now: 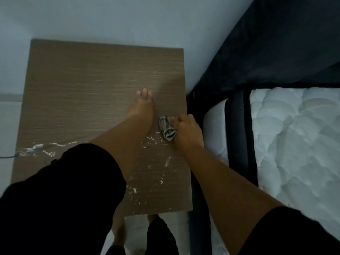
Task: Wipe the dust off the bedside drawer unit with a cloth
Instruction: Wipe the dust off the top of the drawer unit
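**Right hand on cloth, near right edge of drawer unit top**

Looking down from the head cam, dim light, some blur.

- Drawer unit (88, 85): I see only its wood-grain top, from above. It sits against the pale wall (110, 17), with the bed just to its right.
- Cloth (167, 130): small, bunched, grey-striped. Lies on the unit top close to the right edge, about mid-depth. It pokes out on the left side of my right hand (187, 131).
- Right hand: fingers curled down round the cloth, knuckles up, gripping it against the top. The hand partly overhangs the unit's right edge.
- Left hand (142, 105): flat on the top, fingers straight and together, pointing toward the wall. Holds nothing. It sits just left of the cloth, apart from it by a narrow strip of wood.
- White dust flecks (156, 142): scattered on the near half of the top, just below the cloth and in a streak toward the left edge. The far half looks plain.
- Both forearms are bare, black sleeves (64, 190) at the bottom of the frame.
- Bed: white quilted mattress (294, 137) with dark edging, dark headboard (276, 43) behind it.
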